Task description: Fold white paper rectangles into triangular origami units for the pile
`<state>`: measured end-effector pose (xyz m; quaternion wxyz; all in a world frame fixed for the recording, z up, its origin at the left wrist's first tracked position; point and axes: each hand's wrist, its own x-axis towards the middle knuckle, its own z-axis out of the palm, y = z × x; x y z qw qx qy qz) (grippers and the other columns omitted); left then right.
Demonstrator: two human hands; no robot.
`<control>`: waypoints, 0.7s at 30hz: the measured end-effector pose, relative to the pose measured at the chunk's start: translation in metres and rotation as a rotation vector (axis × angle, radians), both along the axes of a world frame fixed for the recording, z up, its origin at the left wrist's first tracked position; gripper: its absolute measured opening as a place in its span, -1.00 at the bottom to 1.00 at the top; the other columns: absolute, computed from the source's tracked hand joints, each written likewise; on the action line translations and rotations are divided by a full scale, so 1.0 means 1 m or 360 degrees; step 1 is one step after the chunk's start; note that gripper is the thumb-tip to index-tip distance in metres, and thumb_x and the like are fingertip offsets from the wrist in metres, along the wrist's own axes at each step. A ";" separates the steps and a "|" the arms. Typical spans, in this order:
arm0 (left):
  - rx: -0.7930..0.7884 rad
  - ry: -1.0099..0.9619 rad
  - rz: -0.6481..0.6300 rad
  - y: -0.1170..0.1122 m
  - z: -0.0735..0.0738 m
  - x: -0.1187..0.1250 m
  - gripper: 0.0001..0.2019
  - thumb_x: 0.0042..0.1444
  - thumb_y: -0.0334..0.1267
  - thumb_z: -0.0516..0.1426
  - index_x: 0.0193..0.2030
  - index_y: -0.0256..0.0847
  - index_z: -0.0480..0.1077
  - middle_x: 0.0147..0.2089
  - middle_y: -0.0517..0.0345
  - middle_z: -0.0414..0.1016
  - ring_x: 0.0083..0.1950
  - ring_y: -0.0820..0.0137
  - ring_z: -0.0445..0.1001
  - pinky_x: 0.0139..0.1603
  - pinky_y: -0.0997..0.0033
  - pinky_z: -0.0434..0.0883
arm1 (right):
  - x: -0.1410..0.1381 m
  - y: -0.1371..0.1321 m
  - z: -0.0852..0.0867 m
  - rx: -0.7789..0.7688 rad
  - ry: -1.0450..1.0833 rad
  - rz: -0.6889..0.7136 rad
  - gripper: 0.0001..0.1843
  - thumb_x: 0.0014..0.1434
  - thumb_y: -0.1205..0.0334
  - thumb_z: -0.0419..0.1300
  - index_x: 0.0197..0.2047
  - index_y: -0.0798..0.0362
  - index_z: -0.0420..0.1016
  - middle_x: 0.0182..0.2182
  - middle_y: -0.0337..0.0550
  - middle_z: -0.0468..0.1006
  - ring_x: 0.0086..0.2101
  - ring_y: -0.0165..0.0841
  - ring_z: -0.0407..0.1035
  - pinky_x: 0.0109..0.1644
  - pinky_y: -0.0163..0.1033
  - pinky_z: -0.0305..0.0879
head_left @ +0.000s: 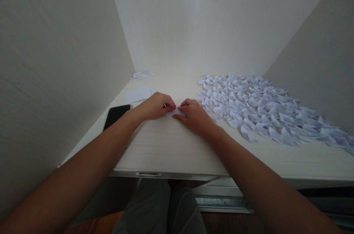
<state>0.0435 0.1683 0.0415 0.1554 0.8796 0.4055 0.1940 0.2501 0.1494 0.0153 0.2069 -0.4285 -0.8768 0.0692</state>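
Observation:
A small piece of white paper [174, 111] lies between my two hands at the middle of the desk, partly covered by my fingers. My left hand [160, 105] pinches its left side with thumb and fingertips. On its right side, my right hand [193, 115] is closed with thumb and index finger against the paper. How the paper is folded is too small to make out. Just right of my right hand spreads a large pile of folded white paper boats [249, 101], many of them overlapping.
Flat white paper sheets [138, 94] lie beyond my left forearm, with a black phone [116, 115] nearer to me. White paper scraps [142, 74] sit in the far left corner. Walls enclose the pale desk [166, 149] on the left, back and right.

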 end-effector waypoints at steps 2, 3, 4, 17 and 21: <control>0.0014 0.0017 -0.0023 0.001 -0.001 -0.001 -0.81 0.14 -0.38 0.20 -0.21 -0.12 0.67 -0.15 0.08 0.70 -0.19 0.33 0.61 -0.17 0.44 0.41 | 0.001 0.000 -0.001 -0.0004 0.0022 0.0012 -0.68 0.30 0.03 0.28 -0.06 0.07 0.69 -0.08 0.06 0.58 -0.05 -0.14 0.40 0.14 -0.07 0.29; 0.0012 0.0025 -0.0035 0.001 -0.002 0.000 -0.82 0.14 -0.37 0.21 -0.23 -0.12 0.67 -0.15 0.09 0.70 -0.19 0.34 0.61 -0.16 0.44 0.41 | 0.001 0.001 -0.001 -0.0007 0.0038 0.0018 -0.68 0.29 0.03 0.28 -0.05 0.06 0.70 -0.08 0.06 0.59 -0.05 -0.14 0.41 0.14 -0.07 0.30; 0.0010 0.0031 -0.0046 0.001 -0.002 0.000 -0.83 0.13 -0.36 0.22 -0.24 -0.11 0.67 -0.14 0.09 0.70 -0.19 0.34 0.61 -0.16 0.44 0.41 | 0.002 0.001 -0.001 -0.0014 0.0060 0.0020 -0.68 0.28 0.03 0.30 -0.05 0.06 0.70 -0.08 0.06 0.59 -0.06 -0.14 0.43 0.12 -0.08 0.32; 0.0190 0.0258 -0.0058 -0.002 -0.002 0.005 -0.84 0.20 -0.36 0.21 -0.21 -0.23 0.66 -0.12 0.04 0.69 -0.21 0.37 0.61 -0.16 0.43 0.44 | 0.007 0.005 0.005 -0.0093 0.0037 0.0043 -0.73 0.27 0.16 0.32 -0.04 0.12 0.70 0.03 0.05 0.66 0.01 -0.16 0.52 0.19 -0.13 0.32; 0.0218 0.0268 -0.0087 -0.003 -0.002 0.006 -0.84 0.22 -0.37 0.20 -0.20 -0.23 0.66 -0.10 0.04 0.69 -0.21 0.37 0.61 -0.15 0.42 0.45 | 0.006 0.005 0.006 -0.0084 -0.0048 0.0086 -0.75 0.32 0.17 0.28 -0.06 0.10 0.71 0.06 0.02 0.66 0.04 -0.16 0.52 0.22 -0.10 0.30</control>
